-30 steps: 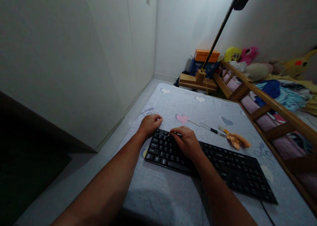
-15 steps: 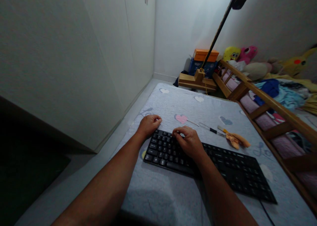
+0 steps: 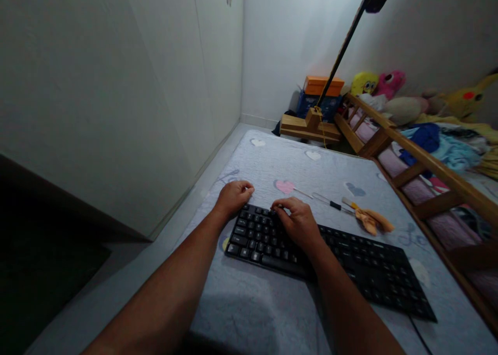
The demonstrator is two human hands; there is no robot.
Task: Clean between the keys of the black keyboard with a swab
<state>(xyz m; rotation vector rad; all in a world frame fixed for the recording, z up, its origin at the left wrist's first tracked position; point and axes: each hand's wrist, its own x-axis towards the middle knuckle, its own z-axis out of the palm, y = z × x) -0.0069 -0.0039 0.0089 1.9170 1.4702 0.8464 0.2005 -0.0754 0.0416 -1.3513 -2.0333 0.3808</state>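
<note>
The right hand (image 3: 298,223) rested with fingers curled on the left part of one black keyboard (image 3: 327,256), pinching at a key near its far edge (what it pinched was too small to tell). The left hand (image 3: 232,197) lay loosely closed on the quilt (image 3: 272,158) at the keyboard's far left corner, holding nothing visible. Beyond the keyboard lay two screwdrivers (image 3: 324,200) and one orange cloth (image 3: 371,220). Farther off sat one wooden stand (image 3: 309,127).

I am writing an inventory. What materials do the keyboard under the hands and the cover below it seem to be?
Keyboard: likely matte black plastic, with rigid moulded keys and little shine. Cover: pale grey fabric, probably quilted, with soft wrinkles and printed hearts.
</note>
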